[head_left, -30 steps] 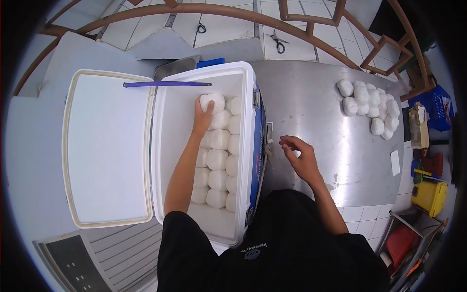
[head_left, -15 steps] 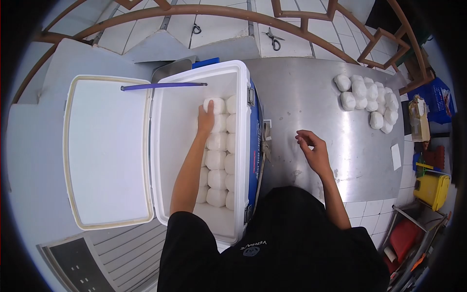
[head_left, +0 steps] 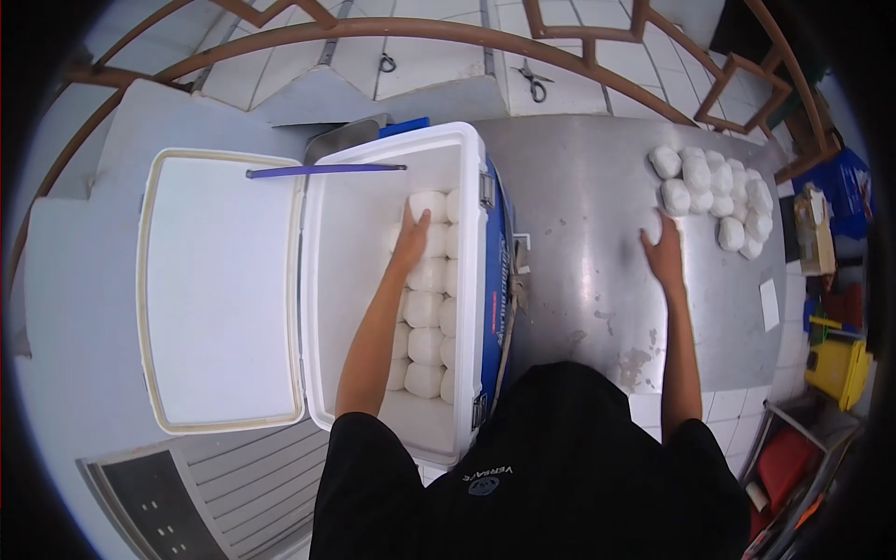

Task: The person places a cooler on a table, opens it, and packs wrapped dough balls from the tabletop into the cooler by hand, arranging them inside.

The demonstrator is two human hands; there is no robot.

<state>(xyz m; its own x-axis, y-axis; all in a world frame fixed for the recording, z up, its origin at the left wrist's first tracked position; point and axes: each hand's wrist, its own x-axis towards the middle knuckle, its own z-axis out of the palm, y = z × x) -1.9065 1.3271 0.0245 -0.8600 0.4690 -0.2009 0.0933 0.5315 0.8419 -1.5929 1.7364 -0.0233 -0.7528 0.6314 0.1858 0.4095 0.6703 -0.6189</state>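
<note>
A white cooler box point(head_left: 313, 373) with blue outer sides stands open at my left. White rounded lumps point(head_left: 427, 310), like dough balls or wrapped balls, sit in rows along its right inner wall. My left hand point(head_left: 413, 239) reaches inside, its fingers and thumb around the left side of the white ball point(head_left: 431, 202) at the far end of the row. Over the metal table, my right hand point(head_left: 665, 254) is empty, thumb and fingers apart. Just beyond its fingertips lies a group of similar white balls point(head_left: 696, 175).
The cooler lid point(head_left: 224, 289) is swung out left, joined by a purple strap point(head_left: 327, 171). A brown railing point(head_left: 411, 30) crosses the far side, with scissors point(head_left: 533, 82) on the tiles behind it. A white card point(head_left: 769, 305) lies on the steel table point(head_left: 579, 280).
My right hand has moved away to the right, from mid-table to the near side of the ball group. My left hand stays at the same far ball; the whole view has shifted slightly.
</note>
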